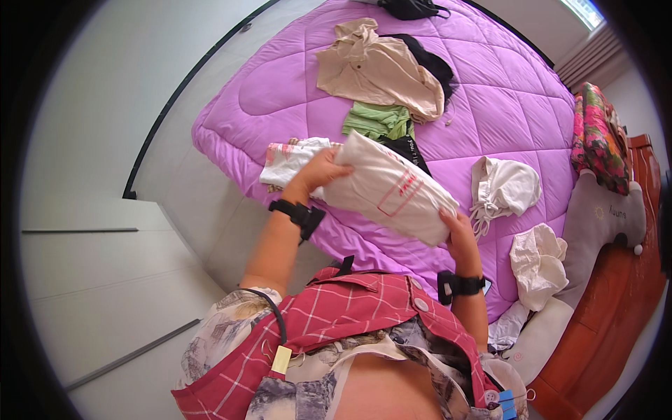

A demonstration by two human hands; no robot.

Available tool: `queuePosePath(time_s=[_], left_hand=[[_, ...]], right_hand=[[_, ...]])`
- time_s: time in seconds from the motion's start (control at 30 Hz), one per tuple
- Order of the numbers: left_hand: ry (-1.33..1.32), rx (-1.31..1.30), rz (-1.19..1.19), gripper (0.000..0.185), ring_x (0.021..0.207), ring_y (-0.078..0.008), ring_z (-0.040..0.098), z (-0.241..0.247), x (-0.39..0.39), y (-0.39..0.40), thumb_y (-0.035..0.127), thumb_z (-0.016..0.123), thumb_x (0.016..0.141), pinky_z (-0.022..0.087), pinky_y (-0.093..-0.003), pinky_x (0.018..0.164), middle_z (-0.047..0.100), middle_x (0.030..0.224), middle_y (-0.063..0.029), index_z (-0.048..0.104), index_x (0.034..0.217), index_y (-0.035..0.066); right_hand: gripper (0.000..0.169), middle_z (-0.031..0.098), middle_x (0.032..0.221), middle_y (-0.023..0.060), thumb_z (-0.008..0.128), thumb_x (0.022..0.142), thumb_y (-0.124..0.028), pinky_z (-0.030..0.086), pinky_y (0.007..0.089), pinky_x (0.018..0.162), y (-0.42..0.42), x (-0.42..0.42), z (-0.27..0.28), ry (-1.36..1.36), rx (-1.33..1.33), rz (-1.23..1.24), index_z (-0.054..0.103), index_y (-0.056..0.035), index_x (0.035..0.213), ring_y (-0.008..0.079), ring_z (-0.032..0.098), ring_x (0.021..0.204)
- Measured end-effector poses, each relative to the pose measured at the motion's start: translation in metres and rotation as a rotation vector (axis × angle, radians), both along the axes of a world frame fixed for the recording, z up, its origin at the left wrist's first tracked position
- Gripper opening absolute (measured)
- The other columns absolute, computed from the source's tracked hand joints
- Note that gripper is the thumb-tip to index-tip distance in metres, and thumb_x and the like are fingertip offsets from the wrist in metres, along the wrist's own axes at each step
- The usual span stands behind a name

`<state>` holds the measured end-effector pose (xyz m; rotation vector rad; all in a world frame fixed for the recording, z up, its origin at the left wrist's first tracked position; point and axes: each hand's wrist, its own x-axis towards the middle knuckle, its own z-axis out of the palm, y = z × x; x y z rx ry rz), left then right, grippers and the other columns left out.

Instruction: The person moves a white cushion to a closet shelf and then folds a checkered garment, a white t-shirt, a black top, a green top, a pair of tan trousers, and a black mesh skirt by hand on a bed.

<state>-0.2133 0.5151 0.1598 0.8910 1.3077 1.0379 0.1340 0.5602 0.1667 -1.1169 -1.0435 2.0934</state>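
A folded white cloth garment with a red print (391,189) is stretched between my two hands above the near side of the bed. My left hand (323,170) grips its left end, thumb on top. At its lower right corner my right hand (459,231) holds the edge. Folded white clothes with a pink pattern (286,160) lie beside and partly behind my left hand. Just beyond the held garment are a green garment (378,119) and a black one with white lettering (408,149), partly covered. A beige buttoned shirt (383,68) lies farther away over a black garment (433,63).
The purple quilt (504,121) covers the bed. On the right are a white drawstring garment (504,186), a crumpled white cloth (538,265), a grey pillow (604,210), floral bedding (598,139) and a wooden headboard (604,310). A black bag (412,8) rests at the far edge.
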Motion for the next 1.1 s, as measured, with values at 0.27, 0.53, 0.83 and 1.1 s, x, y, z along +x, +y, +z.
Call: queuePosePath(time_s=[0.27, 0.53, 0.83, 1.1], left_hand=[[0.047, 0.074, 0.349, 0.029, 0.081, -0.0108, 0.06, 0.046, -0.107, -0.02, 0.007, 0.065, 0.081, 0.048, -0.0261, 0.073, 0.065, 0.095, -0.004, 0.06, 0.108, -0.001], [0.568, -0.214, 0.393, 0.042, 0.096, -0.0235, 0.059, -0.104, -0.199, -0.056, 0.008, 0.065, 0.076, 0.046, -0.0325, 0.083, 0.062, 0.105, -0.0136, 0.054, 0.115, -0.003], [1.29, -0.156, 0.401, 0.071, 0.127, -0.0359, 0.034, -0.156, -0.11, -0.06, 0.028, 0.063, 0.081, 0.031, -0.0403, 0.103, 0.035, 0.138, -0.0203, 0.028, 0.141, 0.013], [1.386, -0.256, 0.007, 0.074, 0.132, -0.0339, 0.025, -0.171, -0.042, -0.021, 0.043, 0.064, 0.075, 0.025, -0.0517, 0.103, 0.029, 0.143, -0.0161, 0.035, 0.139, 0.019]], right_hand=[[0.028, 0.065, 0.094, 0.0049, 0.061, 0.087, -0.018, 0.048, 0.0229, 0.071, 0.043, -0.149, 0.019, 0.203, 0.098, 0.167, 0.061, 0.002, 0.107, 0.0085, 0.06, 0.079], [0.046, 0.065, 0.088, 0.0097, 0.064, 0.081, -0.021, 0.048, 0.027, 0.069, 0.035, -0.215, -0.158, -0.389, 0.562, 0.227, 0.052, 0.0042, 0.117, 0.0158, 0.062, 0.075], [0.06, 0.056, 0.099, 0.0175, 0.066, 0.074, -0.028, 0.045, 0.0396, 0.084, 0.052, -0.102, -0.173, -1.074, 0.67, 0.042, 0.044, -0.0027, 0.125, 0.0323, 0.055, 0.096], [0.099, 0.049, 0.122, 0.0149, 0.075, 0.066, -0.041, 0.035, 0.0433, 0.096, 0.114, -0.106, -0.161, -1.527, 0.43, 0.208, 0.021, -0.0074, 0.141, 0.0316, 0.047, 0.114]])
